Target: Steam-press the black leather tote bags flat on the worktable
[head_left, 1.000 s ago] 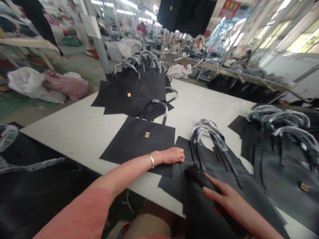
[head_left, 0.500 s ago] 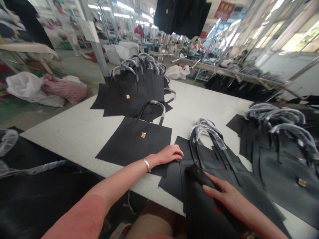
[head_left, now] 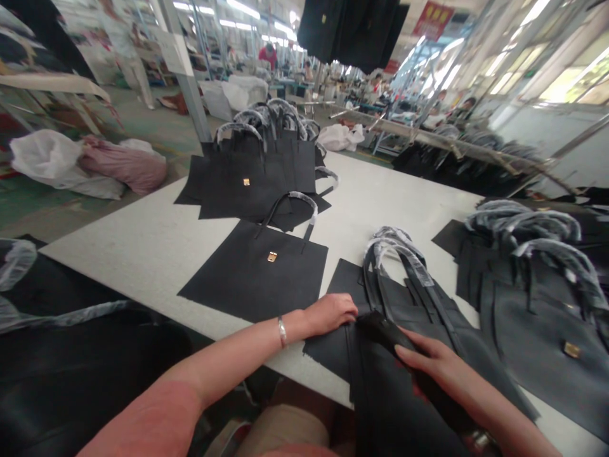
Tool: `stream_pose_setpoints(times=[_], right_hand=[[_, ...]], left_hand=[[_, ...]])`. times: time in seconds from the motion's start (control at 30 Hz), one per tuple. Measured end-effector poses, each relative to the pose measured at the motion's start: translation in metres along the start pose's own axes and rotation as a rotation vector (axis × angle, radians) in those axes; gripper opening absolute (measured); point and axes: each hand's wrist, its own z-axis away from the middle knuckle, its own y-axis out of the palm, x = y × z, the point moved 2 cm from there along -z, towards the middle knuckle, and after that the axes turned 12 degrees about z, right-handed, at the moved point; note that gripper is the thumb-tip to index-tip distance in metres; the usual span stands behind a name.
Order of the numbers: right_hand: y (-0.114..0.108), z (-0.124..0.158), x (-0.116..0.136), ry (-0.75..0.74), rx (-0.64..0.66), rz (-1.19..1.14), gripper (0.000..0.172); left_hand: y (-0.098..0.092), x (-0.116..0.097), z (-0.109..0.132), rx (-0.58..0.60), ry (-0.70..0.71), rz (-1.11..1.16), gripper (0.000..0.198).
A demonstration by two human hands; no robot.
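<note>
My left hand (head_left: 335,312) is closed at the upper edge of a black bag panel (head_left: 328,352), its fingertips bent over that edge. In my right hand (head_left: 435,358) is a dark, elongated hand tool (head_left: 380,330) with a bit of red near the grip; its exact kind is unclear. The tool's front end lies close to my left fingertips, over the panels. Behind both hands, plastic-wrapped handles (head_left: 394,244) rise from the stacked panels. A flat black panel (head_left: 252,273) with a gold clasp (head_left: 271,256) and one wrapped handle lies left of my left hand.
Toward the back of the white table (head_left: 380,184) stands a heap of black handled panels (head_left: 238,184). Another stack (head_left: 533,317) lies at the right. Black pieces (head_left: 85,368) fill the lower left. A metal post (head_left: 183,76) rises behind the table, and sacks (head_left: 118,168) lie on the floor.
My left hand has slid slightly right and nearer along the panel's edge, closer to the tool. The right hand and the tool have shifted slightly right.
</note>
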Motion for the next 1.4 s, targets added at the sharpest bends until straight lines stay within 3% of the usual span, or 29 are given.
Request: stream_pose_setpoints(times=[0.13,0.27,0.4,0.47,0.6,0.8,0.97,1.1,1.17,1.3,1.4], right_hand=[[-0.02,0.011,0.008,0.018,-0.21,-0.085,0.07],[-0.025,0.02,0.004,0.063,-0.196,-0.095,0.074],[-0.016,0.015,-0.014,0.095,-0.112,-0.08,0.076],[-0.01,0.011,-0.021,0.09,-0.069,-0.073,0.075],[-0.005,0.004,-0.018,0.058,-0.033,-0.033,0.072],[-0.026,0.003,0.006,0.026,-0.262,-0.049,0.067],[-0.031,-0.001,0.001,0.056,-0.054,0.012,0.06],[-0.024,-0.018,0.01,0.055,0.039,0.041,0.051],[-0.024,-0.029,0.023,0.042,0.02,0.056,0.047],[-0.036,-0.037,0.043,-0.029,-0.174,0.063,0.044],[-0.04,-0.025,0.038,0.002,-0.116,0.066,0.057]], left_hand=[[0.01,-0.003,0.007,0.01,0.008,-0.009,0.01],[0.015,-0.015,0.007,-0.029,-0.01,-0.054,0.012],[0.036,-0.045,0.014,0.123,0.312,-0.125,0.021],[0.048,-0.055,0.019,0.172,0.405,-0.176,0.028],[0.059,-0.061,0.025,0.164,0.372,-0.261,0.027],[0.057,-0.065,0.034,0.157,0.372,-0.252,0.024],[0.06,-0.067,0.041,0.144,0.394,-0.236,0.023],[0.062,-0.067,0.041,0.137,0.414,-0.231,0.021],[0.061,-0.067,0.041,0.134,0.414,-0.228,0.02],[0.059,-0.067,0.042,0.131,0.397,-0.226,0.018],[0.058,-0.067,0.045,0.14,0.395,-0.235,0.017]])
